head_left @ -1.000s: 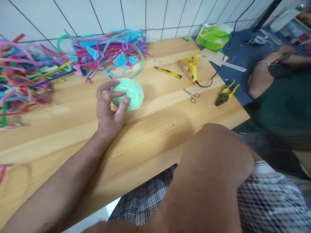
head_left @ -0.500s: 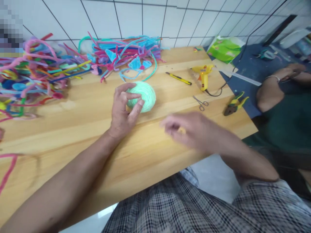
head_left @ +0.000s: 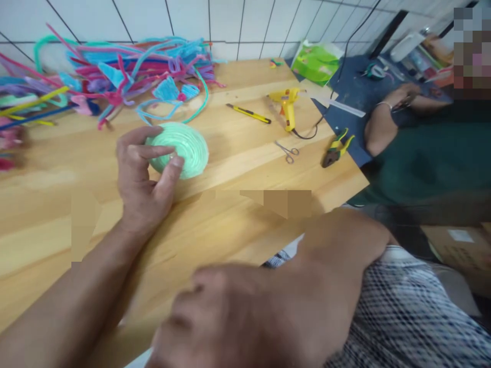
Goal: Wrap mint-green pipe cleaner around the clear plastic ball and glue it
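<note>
A mint-green round coil [head_left: 194,151], wound in tight rings and apparently of pipe cleaner, is at the left middle just above the wooden table. My left hand [head_left: 143,176] grips it from the left, thumb and forefinger pinching near its centre and the other fingers behind its rim. Low in the view and close to the camera, my right hand [head_left: 222,317] is smeared by motion. Its fingers look bent, but whether they hold anything cannot be made out.
Colourful pipe cleaners [head_left: 111,71] lie piled along the tiled wall. A yellow utility knife [head_left: 249,113], glue gun [head_left: 287,108], small scissors [head_left: 287,152] and yellow-handled pliers [head_left: 336,148] lie on the table [head_left: 230,168]. A green packet [head_left: 316,61] sits behind; another person's arm [head_left: 383,122] is at right.
My right hand has swung down and left, nearer the camera. The view has turned right, so the table things appear further left. My left hand still holds the green coil.
</note>
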The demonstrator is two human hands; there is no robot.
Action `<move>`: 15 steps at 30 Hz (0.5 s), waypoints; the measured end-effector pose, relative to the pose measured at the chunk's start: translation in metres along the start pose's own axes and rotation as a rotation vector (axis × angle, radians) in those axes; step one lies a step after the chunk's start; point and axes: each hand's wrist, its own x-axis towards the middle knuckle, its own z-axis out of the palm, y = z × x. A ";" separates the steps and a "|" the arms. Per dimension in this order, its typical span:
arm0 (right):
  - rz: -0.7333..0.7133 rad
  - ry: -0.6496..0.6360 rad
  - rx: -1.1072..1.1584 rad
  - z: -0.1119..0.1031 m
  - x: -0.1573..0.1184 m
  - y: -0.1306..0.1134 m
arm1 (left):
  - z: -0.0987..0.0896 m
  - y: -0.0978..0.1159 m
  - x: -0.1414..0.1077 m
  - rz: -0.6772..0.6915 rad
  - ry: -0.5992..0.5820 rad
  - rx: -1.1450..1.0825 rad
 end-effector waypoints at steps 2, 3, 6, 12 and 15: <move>0.156 0.100 -0.023 -0.010 -0.018 0.035 | 0.002 0.002 0.000 -0.007 0.012 -0.009; 0.337 0.177 -0.076 -0.018 -0.030 0.059 | 0.003 0.002 0.000 0.016 0.040 -0.009; 0.996 0.375 -0.260 -0.039 -0.068 0.133 | 0.007 0.000 0.001 0.054 0.060 -0.006; 1.238 0.245 -0.311 -0.024 -0.089 0.177 | 0.006 -0.008 0.000 0.022 0.020 -0.016; 1.245 0.189 -0.359 -0.013 -0.074 0.175 | 0.005 -0.009 -0.001 0.062 0.012 -0.005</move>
